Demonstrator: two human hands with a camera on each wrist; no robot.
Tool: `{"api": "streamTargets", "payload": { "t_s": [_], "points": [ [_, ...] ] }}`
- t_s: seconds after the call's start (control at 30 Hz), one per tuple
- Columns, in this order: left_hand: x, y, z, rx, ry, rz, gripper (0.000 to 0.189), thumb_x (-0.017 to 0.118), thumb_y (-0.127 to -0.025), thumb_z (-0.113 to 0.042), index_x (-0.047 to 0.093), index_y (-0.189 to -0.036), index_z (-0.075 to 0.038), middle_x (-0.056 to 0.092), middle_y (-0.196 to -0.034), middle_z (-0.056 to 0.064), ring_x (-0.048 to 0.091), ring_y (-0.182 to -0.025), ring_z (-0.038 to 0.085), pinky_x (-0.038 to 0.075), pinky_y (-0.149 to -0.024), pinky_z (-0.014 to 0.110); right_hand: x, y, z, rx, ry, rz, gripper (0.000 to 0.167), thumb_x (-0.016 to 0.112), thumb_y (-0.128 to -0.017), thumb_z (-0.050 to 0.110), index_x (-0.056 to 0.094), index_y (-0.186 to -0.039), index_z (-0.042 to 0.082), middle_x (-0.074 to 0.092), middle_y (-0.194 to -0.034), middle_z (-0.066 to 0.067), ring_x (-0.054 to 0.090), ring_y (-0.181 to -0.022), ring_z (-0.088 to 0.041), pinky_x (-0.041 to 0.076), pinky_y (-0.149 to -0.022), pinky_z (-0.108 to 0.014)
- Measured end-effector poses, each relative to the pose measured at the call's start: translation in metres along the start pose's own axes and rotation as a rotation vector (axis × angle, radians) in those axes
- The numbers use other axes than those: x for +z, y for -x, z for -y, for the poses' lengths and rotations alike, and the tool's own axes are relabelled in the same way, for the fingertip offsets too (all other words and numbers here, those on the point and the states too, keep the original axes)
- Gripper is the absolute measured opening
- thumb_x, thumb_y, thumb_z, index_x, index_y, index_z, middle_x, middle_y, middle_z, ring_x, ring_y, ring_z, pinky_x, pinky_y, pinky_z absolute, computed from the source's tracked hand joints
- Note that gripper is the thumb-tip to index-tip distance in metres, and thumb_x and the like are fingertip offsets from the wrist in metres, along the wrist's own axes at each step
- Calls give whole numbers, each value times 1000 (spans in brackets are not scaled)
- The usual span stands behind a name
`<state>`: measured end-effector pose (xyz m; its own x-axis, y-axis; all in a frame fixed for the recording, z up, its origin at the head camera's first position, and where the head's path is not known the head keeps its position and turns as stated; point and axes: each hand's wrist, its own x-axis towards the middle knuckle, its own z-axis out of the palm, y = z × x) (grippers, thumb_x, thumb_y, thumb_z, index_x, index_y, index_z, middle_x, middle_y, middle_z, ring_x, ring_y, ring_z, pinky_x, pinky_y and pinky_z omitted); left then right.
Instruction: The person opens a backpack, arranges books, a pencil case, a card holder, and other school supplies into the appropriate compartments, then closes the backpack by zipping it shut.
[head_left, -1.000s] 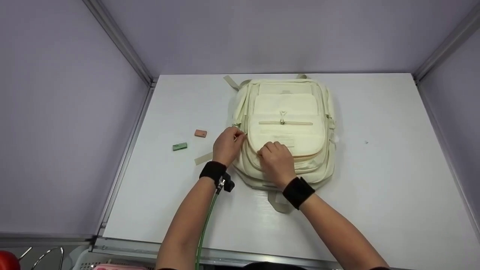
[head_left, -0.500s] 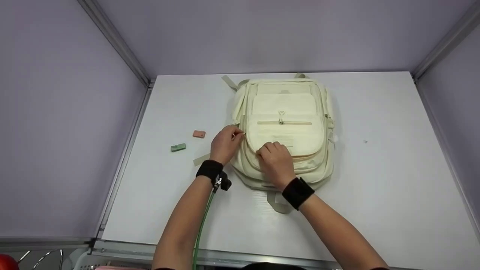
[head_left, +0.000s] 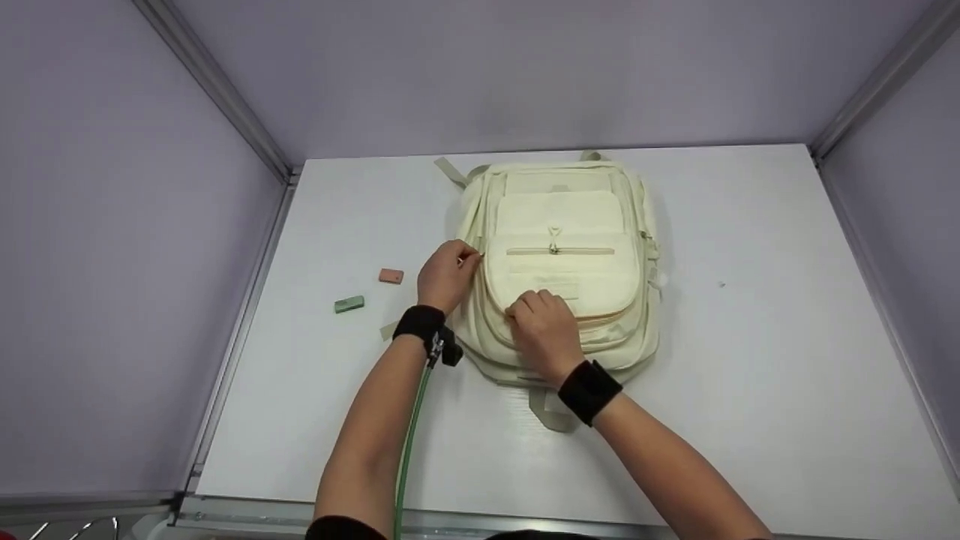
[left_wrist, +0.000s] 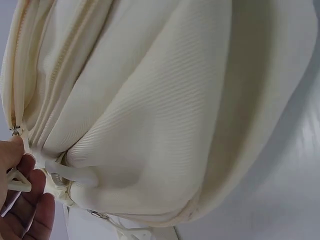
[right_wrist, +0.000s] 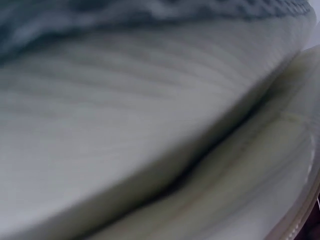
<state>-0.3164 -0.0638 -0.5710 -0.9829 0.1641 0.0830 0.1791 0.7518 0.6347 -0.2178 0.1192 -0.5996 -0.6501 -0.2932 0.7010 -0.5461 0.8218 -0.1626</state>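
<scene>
A cream backpack [head_left: 559, 214] lies on the white table, front side up. At the left edge of its front pocket, my left hand [head_left: 446, 276] pinches a zipper slider [left_wrist: 15, 131] between thumb and finger. A pale triangular pull [left_wrist: 19, 181] shows among the fingers in the left wrist view. My right hand [head_left: 546, 334] grips the pocket's lower left edge, its fingers curled there. The lower part of that pocket gapes, with its zipper line parted. Cream fabric fills the right wrist view, where my right fingers are hidden.
Left of the bag lie a small orange-pink block [head_left: 391, 276] and a green block [head_left: 349, 304]. A strap end [head_left: 551, 411] sticks out below the bag. Grey-purple panels [head_left: 480, 75] wall the table. A green cable [head_left: 411, 442] runs along my left forearm.
My left hand has moved a little up along the pocket's left edge, still pinching the zipper slider. The right hand keeps its grip on the pocket edge. The head view has shifted slightly.
</scene>
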Motion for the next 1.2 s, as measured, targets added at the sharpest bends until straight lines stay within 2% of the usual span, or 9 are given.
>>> {"api": "streamTargets", "payload": {
  "t_s": [0.2, 0.53, 0.63, 0.73, 0.8, 0.9, 1.07, 1.13, 1.2],
  "points": [
    [3, -16, -2, -21, 15, -1, 18, 63, -104, -27, 72, -111, -13, 68, -107, 3, 64, -92, 18, 51, -77, 36, 0, 1, 0, -6, -3, -6, 11, 77, -89, 8, 67, -83, 8, 62, -81, -6, 59, -70, -26, 46, -57, -38],
    [4, -23, 0, -74, -13, -18, 19, 63, -104, -29, 73, -109, -15, 69, -105, 1, 65, -92, 18, 51, -78, 35, 0, 0, 3, -14, 2, 6, 13, 75, -90, 9, 65, -83, 9, 61, -81, -5, 57, -71, -26, 46, -58, -37],
    [4, -22, -1, -61, -38, -15, 19, 63, -104, -28, 74, -111, -14, 70, -105, 3, 66, -93, 19, 52, -79, 36, 0, -1, 2, -12, 4, 12, 13, 76, -90, 9, 65, -83, 9, 61, -82, -5, 58, -71, -26, 46, -59, -38],
    [2, -19, -2, -19, -88, -8, 25, 62, -105, -26, 72, -122, -12, 68, -115, 6, 65, -102, 21, 53, -84, 38, -1, -1, 0, -2, -10, 23, 10, 75, -91, 10, 67, -85, 9, 62, -84, -5, 59, -73, -26, 46, -60, -38],
    [0, -13, -4, 37, -128, -7, 31, 60, -105, -22, 67, -133, -10, 65, -125, 9, 63, -111, 25, 52, -90, 39, -2, 0, 0, -1, -29, 31, 7, 74, -93, 11, 69, -88, 9, 63, -86, -5, 59, -75, -26, 46, -60, -38],
    [-2, 1, -9, 193, -183, -1, 39, 56, -104, -14, 60, -142, -8, 59, -139, 12, 57, -126, 28, 48, -102, 41, -4, 1, -2, -3, -58, 47, 3, 71, -95, 10, 72, -93, 9, 65, -90, -6, 60, -78, -27, 47, -62, -39],
    [-1, 36, -19, 512, -279, 135, 48, 57, -97, -12, 58, -145, -9, 54, -149, 8, 44, -142, 25, 32, -118, 37, -11, 5, -5, -4, -62, 42, 3, 74, -93, 10, 74, -95, 8, 66, -92, -6, 61, -79, -28, 48, -63, -41],
    [2, 47, -20, 593, -325, 195, 49, 57, -98, -18, 57, -147, -9, 50, -153, 6, 38, -147, 23, 26, -120, 35, -15, 7, -8, 1, -40, 28, 4, 74, -92, 12, 74, -93, 8, 66, -90, -6, 61, -79, -29, 49, -64, -43],
    [5, 55, -21, 646, -369, 207, 47, 57, -102, -24, 57, -146, -10, 48, -155, 6, 36, -148, 23, 23, -121, 34, -19, 10, -13, 14, -18, 22, 4, 73, -92, 12, 73, -92, 8, 65, -89, -7, 61, -79, -30, 49, -66, -45]
  ]
}}
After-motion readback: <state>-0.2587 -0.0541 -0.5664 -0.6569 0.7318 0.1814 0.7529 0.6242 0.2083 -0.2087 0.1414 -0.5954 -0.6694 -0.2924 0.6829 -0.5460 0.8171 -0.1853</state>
